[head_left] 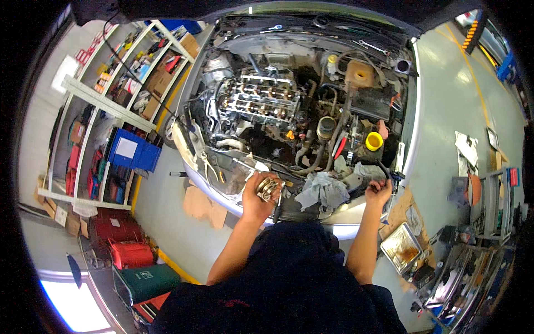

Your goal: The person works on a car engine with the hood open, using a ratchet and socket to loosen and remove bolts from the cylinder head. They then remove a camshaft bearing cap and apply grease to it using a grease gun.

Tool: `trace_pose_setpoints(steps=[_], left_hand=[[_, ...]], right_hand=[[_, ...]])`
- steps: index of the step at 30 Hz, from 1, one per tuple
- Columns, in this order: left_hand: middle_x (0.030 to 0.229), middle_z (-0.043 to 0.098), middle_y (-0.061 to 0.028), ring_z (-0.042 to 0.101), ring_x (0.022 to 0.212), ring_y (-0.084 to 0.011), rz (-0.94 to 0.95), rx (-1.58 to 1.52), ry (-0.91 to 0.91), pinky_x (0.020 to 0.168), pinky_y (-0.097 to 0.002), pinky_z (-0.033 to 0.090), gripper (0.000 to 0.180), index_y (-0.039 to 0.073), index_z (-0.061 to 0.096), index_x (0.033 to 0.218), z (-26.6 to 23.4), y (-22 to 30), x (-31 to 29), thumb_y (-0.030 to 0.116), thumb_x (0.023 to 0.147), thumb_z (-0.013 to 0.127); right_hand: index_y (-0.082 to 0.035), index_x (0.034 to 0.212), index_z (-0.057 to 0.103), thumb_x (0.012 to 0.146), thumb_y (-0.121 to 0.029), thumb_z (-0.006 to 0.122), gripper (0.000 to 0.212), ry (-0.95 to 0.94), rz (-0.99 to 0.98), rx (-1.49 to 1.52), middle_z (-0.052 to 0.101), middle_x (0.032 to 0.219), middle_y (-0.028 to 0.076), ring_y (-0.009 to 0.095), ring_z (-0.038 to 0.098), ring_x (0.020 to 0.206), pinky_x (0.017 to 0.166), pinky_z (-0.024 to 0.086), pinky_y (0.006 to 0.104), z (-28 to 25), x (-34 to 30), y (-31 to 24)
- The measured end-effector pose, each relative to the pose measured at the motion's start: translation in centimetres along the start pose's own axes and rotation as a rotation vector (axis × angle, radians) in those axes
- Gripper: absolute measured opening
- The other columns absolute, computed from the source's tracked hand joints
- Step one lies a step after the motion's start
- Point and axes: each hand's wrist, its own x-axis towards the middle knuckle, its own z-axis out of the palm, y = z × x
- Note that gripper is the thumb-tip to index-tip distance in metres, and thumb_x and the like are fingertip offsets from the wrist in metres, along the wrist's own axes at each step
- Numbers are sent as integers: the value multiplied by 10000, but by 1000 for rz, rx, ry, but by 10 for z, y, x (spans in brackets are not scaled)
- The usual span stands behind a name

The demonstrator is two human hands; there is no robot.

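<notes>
In my left hand (253, 203) is a shiny, ridged round metal part (268, 189), held over the front edge of the engine bay. My fingers curl around it, and its exact kind is unclear. My right hand (378, 192) is closed at the bay's front right corner, fingertips together; whatever they may pinch is too small to make out. Between my hands lies a crumpled grey rag (320, 190). Beyond them sits the engine (261, 99), its top uncovered and its camshafts showing. A yellow cup (374, 141) and red-handled pliers (340, 148) rest beyond the rag.
A brownish fluid tank (360, 73) stands at the bay's far right. Wrenches (371, 47) lie along the back. Loaded shelves (105, 106) with a blue box (133, 150) line the left wall. On the floor at right is a metal tray (401, 247) with brown liquid.
</notes>
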Motion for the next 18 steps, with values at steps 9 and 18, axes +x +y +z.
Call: trace_pose_setpoints(steps=[9,18], left_hand=[[908,633,-134,523,720,-220,33,-61,-168,614,-330,386,532,30,658,980,-13,34,-3,539,988,502],[924,678,-117,594,742,-238,-145,-128,-85,647,-352,477,524,-24,654,1074,-55,32,28,466,1051,470]], right_hand=[[53,1154,563,1085,-145,461,233,-206,150,221,592,829,104,120,340,453,417,393,225,-14,-29,-21],[-56,1356,551,958,-63,588,400,-442,-22,-221,631,1185,101,167,563,920,751,550,299,-9,-136,-9]])
